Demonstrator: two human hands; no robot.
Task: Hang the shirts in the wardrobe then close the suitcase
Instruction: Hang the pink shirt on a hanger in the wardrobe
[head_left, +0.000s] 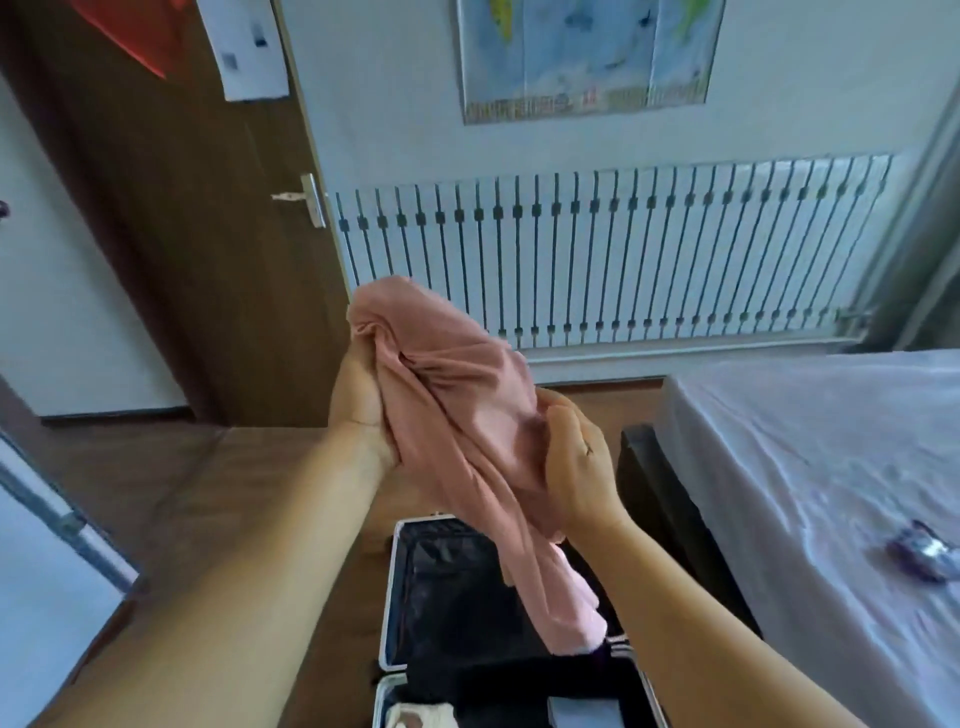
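At the centre of the frame both hands hold a bunched pink shirt in the air: the left hand cups it from below, fingers hidden in cloth, while the right hand curls its fingers round the folds. The suitcase lies open at the bottom centre with more clothing inside, so I judge the hanging barely begun and the closing still to come.

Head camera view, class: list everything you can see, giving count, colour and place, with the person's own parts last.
shirt: one, pink, held up over the suitcase
suitcase: one, black-lined, open on the floor below
door: one, brown, left
radiator cover: one, white slats, back wall
map: one, pale blue, above the radiator cover
bed: one, white sheet, right
small object: one, purple, on the bed
hands: two, left hand and right hand gripping the shirt
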